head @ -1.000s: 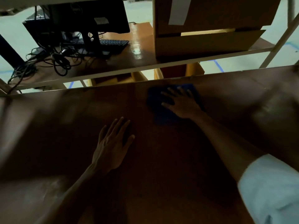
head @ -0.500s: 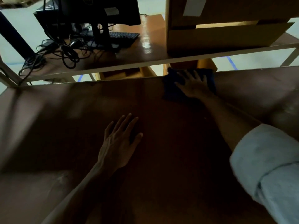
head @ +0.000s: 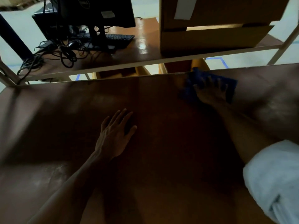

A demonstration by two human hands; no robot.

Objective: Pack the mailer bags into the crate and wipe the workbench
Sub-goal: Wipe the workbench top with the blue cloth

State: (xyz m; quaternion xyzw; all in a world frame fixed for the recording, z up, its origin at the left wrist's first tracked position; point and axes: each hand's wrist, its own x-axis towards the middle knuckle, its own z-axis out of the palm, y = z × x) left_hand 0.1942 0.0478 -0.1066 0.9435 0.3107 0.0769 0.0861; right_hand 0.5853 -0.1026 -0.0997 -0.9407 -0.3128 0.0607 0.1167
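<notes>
A dim, downward view over a dark brown workbench (head: pixel 161 183), seen from the wearer's head.

Nearest, at the workbench's near right corner, a pale rolled-up sleeve (head: pixel 271 178) covers the right upper arm, and the bare forearm stretches away across the top. The left forearm comes in from the workbench's near left.

At the middle of the workbench the left hand (head: pixel 114 136) lies palm down, fingers straight and slightly fanned, grasping nothing. It looks placed there as a prop, taking the person's weight while the other arm reaches far out.

At the workbench's far edge, right of centre, the right hand (head: pixel 210 92) presses flat on a blue cloth (head: pixel 187 92). Its fingers appear spread over the fabric rather than curled round it, though this area is blurred. A flat palm likely spreads pressure so that more of the cloth meets the surface. The cloth touches the far rim, which suggests the wiping has got to the back strip.

No mailer bags or crate are in view, so whether the packing is done cannot be told.

Beyond the workbench's far edge stands a second, glossier table (head: pixel 145 46). Behind the workbench's far left are a black monitor (head: pixel 97 12), a keyboard (head: pixel 120 37) and tangled cables (head: pixel 64 54). Behind its far right sits a large cardboard box (head: pixel 210 39).
</notes>
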